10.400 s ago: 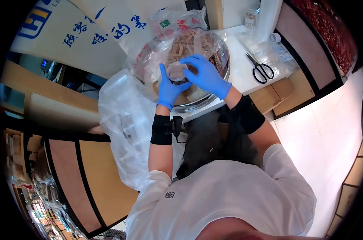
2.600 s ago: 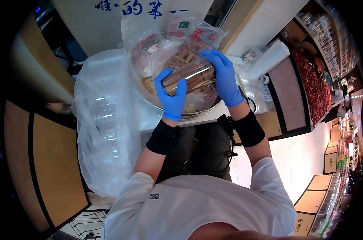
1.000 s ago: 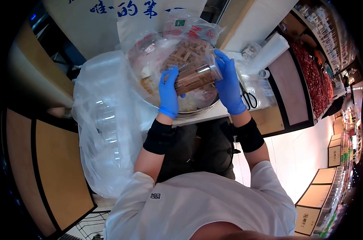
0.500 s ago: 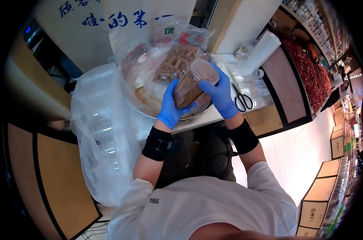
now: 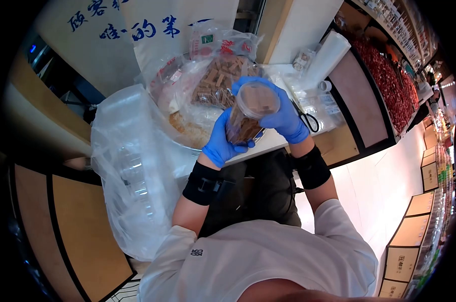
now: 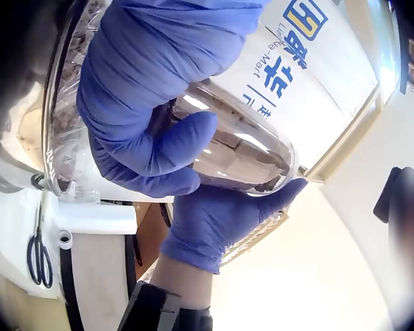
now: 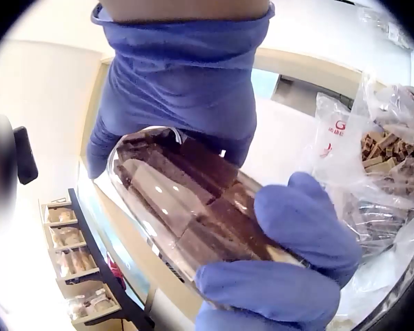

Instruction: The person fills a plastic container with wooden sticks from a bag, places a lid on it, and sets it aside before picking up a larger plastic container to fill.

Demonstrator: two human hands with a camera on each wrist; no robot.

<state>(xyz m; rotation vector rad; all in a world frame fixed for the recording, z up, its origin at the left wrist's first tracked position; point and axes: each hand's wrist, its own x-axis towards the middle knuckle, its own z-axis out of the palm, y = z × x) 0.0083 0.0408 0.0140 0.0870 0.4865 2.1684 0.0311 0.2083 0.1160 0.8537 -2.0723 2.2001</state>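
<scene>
Both of my blue-gloved hands hold a clear plastic jar (image 5: pixel 244 128) packed with brown bars. My left hand (image 5: pixel 221 142) grips its lower part, fingers wrapped around the side. The right hand (image 5: pixel 288 117) curls round the upper end, by the translucent lid (image 5: pixel 258 99). Tilted, the jar faces its lid up toward the head camera, in front of the large round basin. In the right wrist view, the brown bars (image 7: pixel 172 200) show through the jar's wall, pressed close together. More brown bars (image 5: pixel 219 76) lie loose in a clear bag in the basin.
The basin's rim (image 5: pixel 187 146) sits on a white counter. To the right are black-handled scissors (image 5: pixel 309 121), a plastic roll (image 5: pixel 329 59), a tape roll (image 5: pixel 325 85) and a lidded tub (image 5: pixel 303 59). A large plastic bag (image 5: pixel 132 176) of clear containers stands at the left.
From lying sideways about a second ago, the jar has turned so its lid faces up. My right hand has shifted from its end to round the lid. The jar has come closer to me.
</scene>
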